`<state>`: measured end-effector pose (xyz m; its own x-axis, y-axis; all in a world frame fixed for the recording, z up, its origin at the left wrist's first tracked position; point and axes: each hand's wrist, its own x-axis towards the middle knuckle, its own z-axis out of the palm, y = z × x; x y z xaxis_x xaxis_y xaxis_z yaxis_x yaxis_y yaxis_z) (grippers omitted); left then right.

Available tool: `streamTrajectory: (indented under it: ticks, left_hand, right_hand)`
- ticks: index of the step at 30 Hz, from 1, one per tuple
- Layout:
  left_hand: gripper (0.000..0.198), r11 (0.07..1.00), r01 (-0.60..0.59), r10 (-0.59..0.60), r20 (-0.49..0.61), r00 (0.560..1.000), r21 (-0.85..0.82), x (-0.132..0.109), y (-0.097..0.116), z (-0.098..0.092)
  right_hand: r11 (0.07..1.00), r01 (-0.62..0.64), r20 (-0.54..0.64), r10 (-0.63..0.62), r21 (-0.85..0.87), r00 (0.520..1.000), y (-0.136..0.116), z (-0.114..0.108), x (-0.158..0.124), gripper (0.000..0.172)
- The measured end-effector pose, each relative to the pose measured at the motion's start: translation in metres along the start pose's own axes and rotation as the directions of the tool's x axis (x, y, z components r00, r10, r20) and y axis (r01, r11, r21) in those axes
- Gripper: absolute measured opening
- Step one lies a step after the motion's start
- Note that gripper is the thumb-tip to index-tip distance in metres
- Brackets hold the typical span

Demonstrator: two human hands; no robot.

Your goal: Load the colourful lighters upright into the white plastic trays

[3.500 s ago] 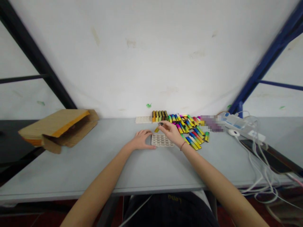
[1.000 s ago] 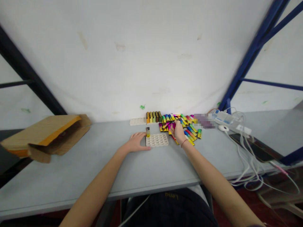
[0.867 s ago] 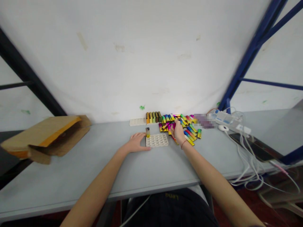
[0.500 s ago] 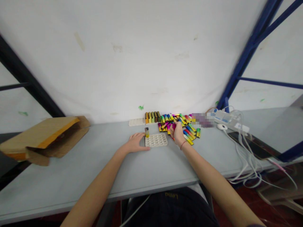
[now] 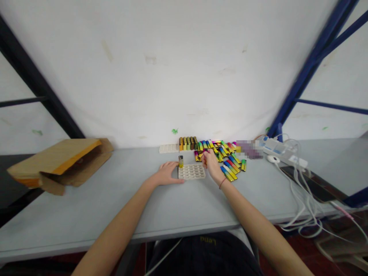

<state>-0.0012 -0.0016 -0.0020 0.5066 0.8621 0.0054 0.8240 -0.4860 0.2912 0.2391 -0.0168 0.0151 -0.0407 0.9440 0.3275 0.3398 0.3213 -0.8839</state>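
My left hand (image 5: 166, 174) rests on the table with thumb and fingers spread, touching the left end of a white tray (image 5: 192, 177) with rows of round holes. One lighter (image 5: 181, 161) with a metal top and yellow lower part stands upright at the tray's back left corner. My right hand (image 5: 212, 164) is just off the tray's right end, its fingers pinched on a lighter that they mostly cover. Around and behind it lies a loose pile of shiny multicoloured lighters (image 5: 230, 168).
At the wall stand several upright lighters (image 5: 188, 143) in tight rows, beside a second white tray (image 5: 168, 148). An open cardboard box (image 5: 57, 161) is on the left. A power strip (image 5: 284, 153), white cables (image 5: 299, 195) and a dark phone-like device (image 5: 310, 186) lie on the right.
My right hand has drawn back from the pile, leftward toward the tray, with a lighter in its fingers. My left hand stays at the tray's left end. The view has shifted slightly.
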Motion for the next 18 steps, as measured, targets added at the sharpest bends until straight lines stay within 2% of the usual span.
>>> streamTrajectory:
  ticks: [3, 5, 7, 12, 18]
  left_hand:
    - [0.086, 1.000, -0.004, 0.004, -0.014, 1.000, -0.012, 0.000, 0.001, 0.000]
    - [0.086, 1.000, -0.007, 0.007, -0.018, 1.000, -0.022, 0.000, 0.000, 0.001]
    - [0.087, 1.000, -0.009, 0.008, -0.020, 1.000, -0.028, 0.000, 0.000, 0.001]
    - [0.091, 1.000, 0.002, -0.003, -0.009, 1.000, -0.025, 0.000, 0.001, 0.002]
    - [0.087, 1.000, -0.003, 0.003, -0.016, 1.000, -0.018, 0.000, 0.001, 0.002]
  right_hand:
    - [0.991, 0.131, -0.020, -0.131, -0.019, 0.991, -0.007, 0.005, -0.007, 0.024]
    - [0.965, 0.250, 0.022, -0.249, -0.081, 0.968, -0.011, 0.009, -0.010, 0.022]
    - [0.943, 0.320, 0.082, -0.313, -0.089, 0.946, -0.012, 0.013, -0.011, 0.019]
    - [0.949, 0.308, 0.122, -0.299, -0.065, 0.946, -0.003, 0.028, -0.013, 0.021]
    - [0.846, 0.386, 0.248, -0.311, -0.369, 0.918, 0.002, 0.038, -0.012, 0.022]
